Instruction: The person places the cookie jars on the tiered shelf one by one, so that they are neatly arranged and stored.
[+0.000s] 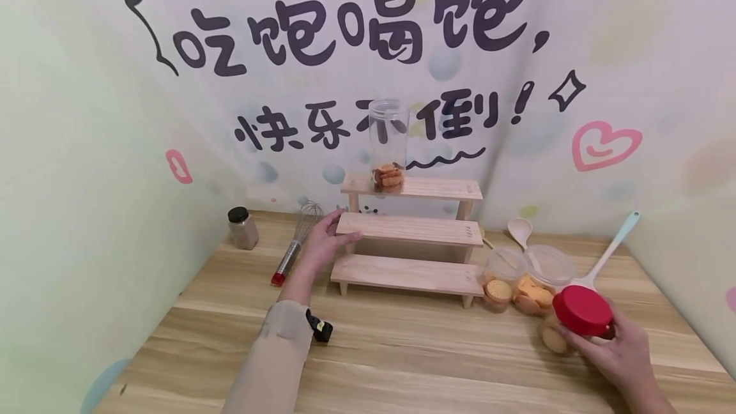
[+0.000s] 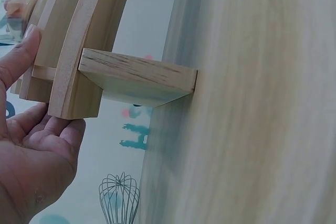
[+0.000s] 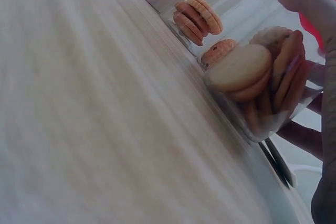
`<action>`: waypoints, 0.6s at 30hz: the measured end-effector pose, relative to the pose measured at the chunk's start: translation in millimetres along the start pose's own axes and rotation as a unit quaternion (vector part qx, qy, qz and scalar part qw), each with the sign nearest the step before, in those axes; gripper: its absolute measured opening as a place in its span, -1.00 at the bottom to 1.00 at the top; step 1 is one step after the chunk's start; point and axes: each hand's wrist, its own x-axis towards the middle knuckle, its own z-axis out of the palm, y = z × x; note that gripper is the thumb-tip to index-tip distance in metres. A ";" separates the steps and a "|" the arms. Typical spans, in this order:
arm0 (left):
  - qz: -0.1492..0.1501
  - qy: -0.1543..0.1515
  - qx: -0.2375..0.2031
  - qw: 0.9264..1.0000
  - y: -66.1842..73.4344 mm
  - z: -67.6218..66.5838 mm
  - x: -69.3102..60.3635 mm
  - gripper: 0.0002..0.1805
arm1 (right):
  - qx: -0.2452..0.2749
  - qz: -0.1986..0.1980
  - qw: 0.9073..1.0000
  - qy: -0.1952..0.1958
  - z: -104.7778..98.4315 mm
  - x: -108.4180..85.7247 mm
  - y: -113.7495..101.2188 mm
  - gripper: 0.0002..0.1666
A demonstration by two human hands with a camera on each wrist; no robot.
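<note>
My left hand (image 1: 323,243) grips the left end of the middle step of a three-step wooden display stand (image 1: 408,273). In the left wrist view the thumb lies on one face of the board and the fingers curl beneath it. At the right, my right hand (image 1: 623,347) holds a clear cookie jar with a red lid (image 1: 583,308). Round cookies (image 3: 239,69) show through its wall in the right wrist view. Beside it stand two lidless clear jars, one with round cookies (image 1: 498,291) and one with orange-brown cookies (image 1: 531,296).
An open clear jar (image 1: 389,145) with a few cookies stands on the top step. To the left are a whisk (image 1: 293,251) and a black-lidded shaker (image 1: 243,229). Behind the right-hand jars lie a pale spoon (image 1: 520,232) and a blue-handled utensil (image 1: 618,235). A printed cloth hangs behind the table.
</note>
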 end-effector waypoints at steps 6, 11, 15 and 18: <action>0.001 0.000 0.001 1.000 0.1 1.8 -0.5 0.00 | -0.013 0.017 1.000 0.010 -2.4 -1.2 -1.4 0.00; -0.002 -0.001 -0.004 1.000 -0.8 1.8 -2.0 0.00 | -0.004 -0.008 1.000 0.018 -2.9 -2.7 1.7 -0.02; -0.006 -0.004 -0.011 1.000 -0.1 0.6 -1.6 0.00 | -0.019 -0.002 0.999 0.028 -1.6 -1.8 2.9 -0.09; -0.007 -0.008 -0.009 1.000 1.2 -0.5 -1.2 0.01 | -0.030 0.007 0.999 0.036 -0.7 -0.2 3.1 -0.11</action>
